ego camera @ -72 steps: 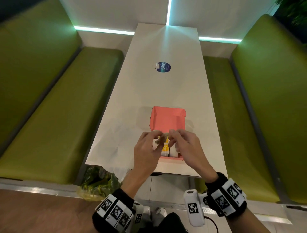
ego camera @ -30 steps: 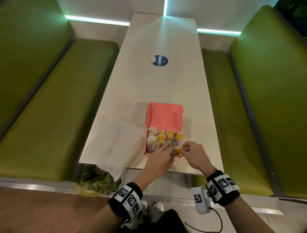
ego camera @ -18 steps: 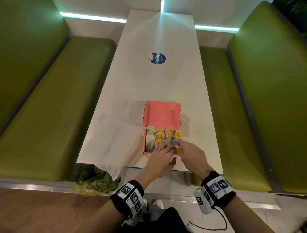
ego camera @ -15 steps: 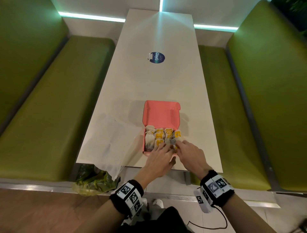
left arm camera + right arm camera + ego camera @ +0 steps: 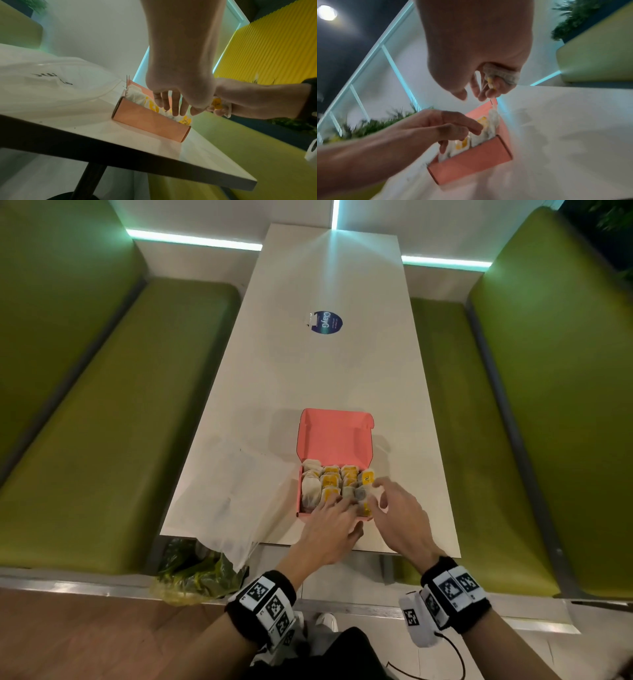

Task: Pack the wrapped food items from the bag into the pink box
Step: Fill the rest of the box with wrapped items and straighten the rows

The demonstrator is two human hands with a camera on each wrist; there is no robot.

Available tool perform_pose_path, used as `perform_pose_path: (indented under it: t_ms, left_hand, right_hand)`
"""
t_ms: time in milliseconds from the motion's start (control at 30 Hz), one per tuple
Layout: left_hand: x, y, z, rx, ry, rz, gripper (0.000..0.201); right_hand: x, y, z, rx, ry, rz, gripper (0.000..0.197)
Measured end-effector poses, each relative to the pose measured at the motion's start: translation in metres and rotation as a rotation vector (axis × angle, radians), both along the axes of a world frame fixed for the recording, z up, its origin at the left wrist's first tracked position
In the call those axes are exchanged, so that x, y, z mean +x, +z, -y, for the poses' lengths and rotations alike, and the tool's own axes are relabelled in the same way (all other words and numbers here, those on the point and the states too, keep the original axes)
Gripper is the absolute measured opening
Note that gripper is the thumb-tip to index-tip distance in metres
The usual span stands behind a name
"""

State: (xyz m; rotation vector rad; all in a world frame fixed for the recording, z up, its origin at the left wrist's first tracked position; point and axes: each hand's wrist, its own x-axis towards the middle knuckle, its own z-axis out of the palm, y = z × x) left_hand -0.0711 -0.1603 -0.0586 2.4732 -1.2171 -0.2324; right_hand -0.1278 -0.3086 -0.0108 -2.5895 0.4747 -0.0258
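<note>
Only right wrist view shows right hand (image 5: 476, 56) fingers (image 5: 494, 89) pinching wrapped item (image 5: 503, 75)

The hands (image 5: 330, 517) are covering the box's (image 5: 334, 436) near items; motion is blurring the right wrist view.

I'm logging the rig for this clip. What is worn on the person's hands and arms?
Both hands, left hand and right hand, are bare, with no gloves or sleeves. Each wrist has a black band with white square-code tags. A white camera unit with a thin black cable hangs at the right wrist.
</note>
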Motion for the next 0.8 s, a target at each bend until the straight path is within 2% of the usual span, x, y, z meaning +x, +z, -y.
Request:
perform_pose_path:
  t_ms: [133,200,267,333,433,500,600,700,767,800]
  left_hand:
    - [-0.003,0.024,-0.001,-0.327,0.137,-0.206,0.030]
    - [-0.006,0.040,0.003,-0.488,0.195,-0.317,0.025]
    - [-0.006,0.051,0.007,-0.587,0.249,-0.354,0.022]
    - [-0.004,0.056,0.009,-0.628,0.290,-0.362,0.018]
    - [-0.002,0.055,0.006,-0.648,0.333,-0.362,0.011]
    - [-0.003,0.055,0.001,-0.680,0.349,-0.370,0.007]
    - [-0.004,0.061,-0.008,-0.774,0.389,-0.423,0.005]
    - [-0.005,0.070,-0.017,-0.848,0.448,-0.465,0.008]
    - [-0.007,0.071,-0.022,-0.842,0.424,-0.424,0.007]
    - [-0.007,0.070,-0.025,-0.814,0.393,-0.345,0.006]
  right_hand:
    - [0.008,0.019,-0.009,0.681,-0.230,0.296,0.020]
    - [0.015,0.030,-0.016,0.969,-0.324,0.322,0.024]
    - [0.021,0.039,-0.023,1.248,-0.402,0.329,0.030]
    - [0.025,0.045,-0.030,1.408,-0.434,0.321,0.041]
    - [0.027,0.050,-0.040,1.501,-0.439,0.339,0.050]
    - [0.027,0.053,-0.046,1.513,-0.426,0.338,0.041]
    - [0.022,0.046,-0.048,1.339,-0.338,0.296,0.024]
    - [0.010,0.039,-0.045,1.168,-0.227,0.234,0.018]
    - [0.004,0.041,-0.044,1.159,-0.219,0.252,0.017]
    - [0.003,0.041,-0.043,1.157,-0.224,0.271,0.017]
